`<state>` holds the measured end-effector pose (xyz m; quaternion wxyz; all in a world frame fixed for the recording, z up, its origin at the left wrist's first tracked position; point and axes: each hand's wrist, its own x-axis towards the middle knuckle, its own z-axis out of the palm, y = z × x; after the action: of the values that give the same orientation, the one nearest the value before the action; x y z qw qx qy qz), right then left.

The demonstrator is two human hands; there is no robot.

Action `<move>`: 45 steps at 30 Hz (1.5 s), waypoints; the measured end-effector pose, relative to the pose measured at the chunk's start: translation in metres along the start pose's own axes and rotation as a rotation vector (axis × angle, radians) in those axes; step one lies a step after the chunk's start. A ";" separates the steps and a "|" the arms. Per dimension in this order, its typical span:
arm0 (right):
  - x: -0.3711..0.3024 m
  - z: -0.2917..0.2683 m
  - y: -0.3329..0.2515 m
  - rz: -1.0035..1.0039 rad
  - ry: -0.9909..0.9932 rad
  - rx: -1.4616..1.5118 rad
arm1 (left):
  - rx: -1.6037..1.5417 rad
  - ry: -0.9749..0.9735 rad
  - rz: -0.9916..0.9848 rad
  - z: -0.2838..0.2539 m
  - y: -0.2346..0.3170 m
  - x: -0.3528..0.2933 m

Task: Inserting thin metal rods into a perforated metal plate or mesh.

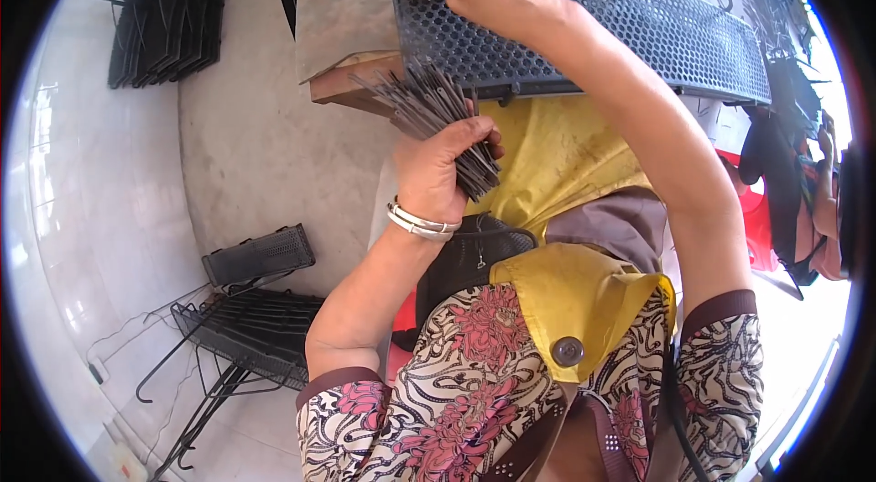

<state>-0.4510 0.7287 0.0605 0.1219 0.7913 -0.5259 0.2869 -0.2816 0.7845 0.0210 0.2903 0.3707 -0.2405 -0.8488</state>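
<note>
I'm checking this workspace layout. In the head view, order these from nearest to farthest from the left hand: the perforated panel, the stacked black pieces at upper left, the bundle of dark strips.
From the left hand:
1. Bundle of dark strips: within its grip.
2. Perforated panel: just beyond, extending right.
3. Stacked black pieces: far upper left.

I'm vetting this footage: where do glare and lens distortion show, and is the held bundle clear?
Head view: bright light washes out the far right edge; the white wall carries shiny patches; its join with the floor bows; the dark strips in the left hand look reasonably sharp.
</note>
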 end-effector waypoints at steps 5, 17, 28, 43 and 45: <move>-0.012 0.012 0.001 0.126 0.027 -0.012 | 0.016 0.014 0.020 0.000 -0.001 0.002; -0.058 -0.029 -0.053 0.796 -0.089 0.724 | -0.007 -0.017 0.024 0.002 0.002 -0.002; -0.057 -0.036 -0.068 0.866 0.174 0.858 | -0.053 -0.058 -0.025 0.002 0.008 -0.003; -0.018 -0.013 -0.013 0.603 0.579 0.439 | -0.059 -0.031 -0.037 0.002 0.002 -0.002; -0.015 -0.007 -0.009 0.427 0.577 0.337 | -0.063 -0.008 -0.034 0.001 0.002 -0.003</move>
<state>-0.4499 0.7474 0.0585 0.0707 0.5600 -0.5681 0.5989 -0.2802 0.7853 0.0241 0.2863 0.3620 -0.2085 -0.8623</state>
